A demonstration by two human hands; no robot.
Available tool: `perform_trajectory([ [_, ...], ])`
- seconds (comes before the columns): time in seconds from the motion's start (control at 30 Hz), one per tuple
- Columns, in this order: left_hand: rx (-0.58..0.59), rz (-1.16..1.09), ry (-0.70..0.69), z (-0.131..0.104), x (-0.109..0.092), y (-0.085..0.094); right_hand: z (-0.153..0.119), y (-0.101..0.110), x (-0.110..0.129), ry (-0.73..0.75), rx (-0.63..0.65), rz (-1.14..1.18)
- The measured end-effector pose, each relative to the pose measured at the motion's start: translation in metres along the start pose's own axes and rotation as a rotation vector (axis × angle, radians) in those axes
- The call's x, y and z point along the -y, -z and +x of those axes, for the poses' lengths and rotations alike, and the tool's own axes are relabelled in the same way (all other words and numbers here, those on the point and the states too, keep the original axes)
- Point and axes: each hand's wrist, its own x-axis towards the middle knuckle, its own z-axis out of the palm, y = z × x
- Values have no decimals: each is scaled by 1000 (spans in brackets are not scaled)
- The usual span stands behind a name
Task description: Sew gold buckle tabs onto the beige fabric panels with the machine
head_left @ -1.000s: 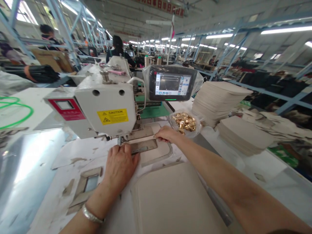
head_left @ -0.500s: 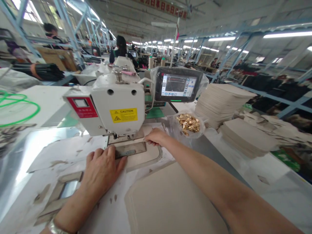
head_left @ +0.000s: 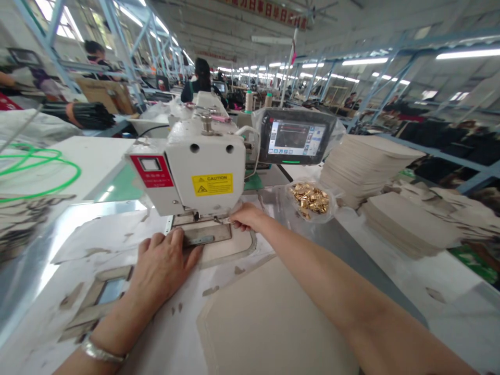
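My left hand (head_left: 162, 263) lies with its fingers apart at the left end of a metal clamp frame (head_left: 207, 234), under the head of a white sewing machine (head_left: 203, 156). Beneath the frame shows a beige panel (head_left: 234, 247). My right hand (head_left: 246, 216) is closed at the frame's right end, thumb and fingers together; what it pinches is hidden. A larger beige sheet (head_left: 273, 317) lies in front, below my right forearm.
A bag of gold metal pieces (head_left: 309, 200) sits right of the machine, below a lit control screen (head_left: 297, 136). Stacks of beige panels (head_left: 365, 161) stand at the right. A rectangular frame (head_left: 111, 289) lies at left. A person (head_left: 202, 80) sits beyond the machine.
The view has shifted left, so the machine appears farther right. My right hand has moved slightly left relative to the machine; my left hand stays by the clamp frame.
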Motion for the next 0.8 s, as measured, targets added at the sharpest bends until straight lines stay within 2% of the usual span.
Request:
perform_trajectory([
  [0.4,-64,-62,-123,5,-36,-7,-9,47,-24,-108,25,23],
  [0.8,-40,-28,-161,12,-68,-8,-7,89,-58,-147,-31,75],
])
